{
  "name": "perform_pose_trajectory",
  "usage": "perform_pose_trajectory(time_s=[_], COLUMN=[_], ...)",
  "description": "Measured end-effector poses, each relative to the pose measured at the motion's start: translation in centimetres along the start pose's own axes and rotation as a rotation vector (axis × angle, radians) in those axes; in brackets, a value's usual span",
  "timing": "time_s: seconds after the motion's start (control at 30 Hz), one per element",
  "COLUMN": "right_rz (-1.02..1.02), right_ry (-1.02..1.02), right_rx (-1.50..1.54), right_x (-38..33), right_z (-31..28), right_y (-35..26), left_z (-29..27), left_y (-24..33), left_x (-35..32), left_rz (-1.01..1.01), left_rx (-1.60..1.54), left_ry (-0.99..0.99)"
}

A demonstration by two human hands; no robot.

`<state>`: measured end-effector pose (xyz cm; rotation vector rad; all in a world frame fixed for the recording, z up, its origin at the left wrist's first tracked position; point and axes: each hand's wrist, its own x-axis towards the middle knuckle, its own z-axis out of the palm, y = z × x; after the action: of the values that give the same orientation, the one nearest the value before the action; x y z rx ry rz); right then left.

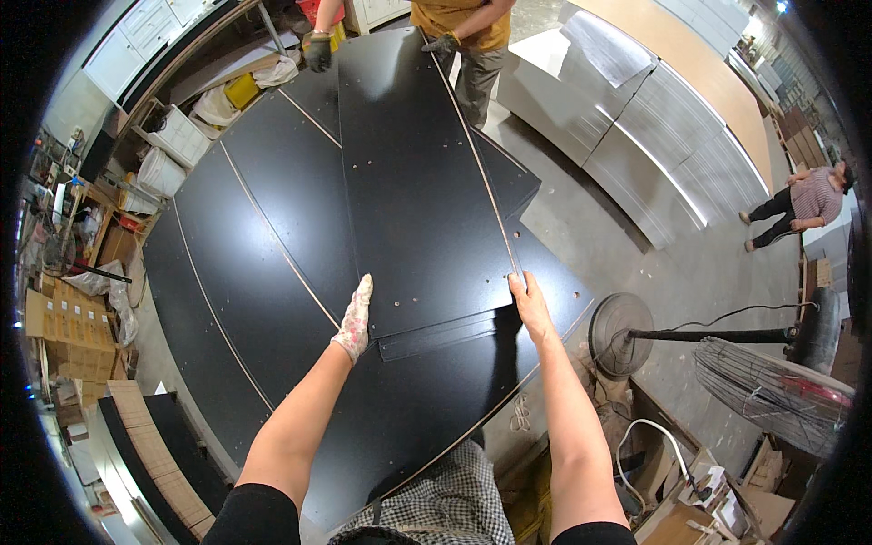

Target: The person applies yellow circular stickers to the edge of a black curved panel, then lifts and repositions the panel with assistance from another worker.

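A long black panel (427, 209) with small drilled holes lies over several other black boards (272, 236). Its near edge casts a dark shadow on the board beneath. My left hand (357, 320), in a pale floral glove, rests along the panel's left edge near its close corner, fingers stretched out straight. At the opposite near corner, my bare right hand (530, 304) grips the right edge, thumb on top; its other fingers are partly hidden. Across from me, a co-worker's dark-gloved hand (442, 47) touches the panel's far right corner, and their other gloved hand (318, 52) is just left of it.
Silver-wrapped panels (627, 118) are stacked at the far right. A standing fan (772, 391) with a round base (621, 334) is at right. Another person (813, 204) stands farther off. Cartons (77, 331) and white buckets (162, 173) line the left side.
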<state>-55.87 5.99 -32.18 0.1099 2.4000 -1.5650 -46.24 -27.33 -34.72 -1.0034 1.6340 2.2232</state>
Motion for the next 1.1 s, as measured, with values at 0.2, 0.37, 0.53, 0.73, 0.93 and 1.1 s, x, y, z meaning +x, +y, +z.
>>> perform_pose_trajectory(time_s=[0.2, 0.37, 0.53, 0.73, 0.93, 1.1], right_rz=[0.108, 0.088, -0.022, 0.308, 0.31, 0.337], right_ry=[-0.088, -0.148, 0.141, 0.409, 0.36, 0.339], right_rx=[-0.068, -0.021, 0.056, 0.463, 0.809, 0.899], right_x=[0.0, 1.1, 4.3, 4.2, 3.4, 3.3], right_z=[-1.1, -4.4, -11.1, -15.6, -13.4, -14.3], right_y=[-0.3, -0.3, 4.3, 10.7, 11.8, 11.9], left_z=[3.0, 6.8, 10.3, 15.3, 18.9, 21.4], left_y=[2.1, 3.0, 1.8, 1.0, 0.3, -1.4], left_x=[-2.9, -4.4, -4.3, -4.7, -4.6, -4.6], left_rz=[-0.124, -0.119, -0.226, -0.219, -0.215, -0.209], left_rx=[-0.092, -0.104, -0.158, -0.13, -0.116, -0.18], left_ry=[0.14, 0.21, 0.207, 0.24, 0.25, 0.115])
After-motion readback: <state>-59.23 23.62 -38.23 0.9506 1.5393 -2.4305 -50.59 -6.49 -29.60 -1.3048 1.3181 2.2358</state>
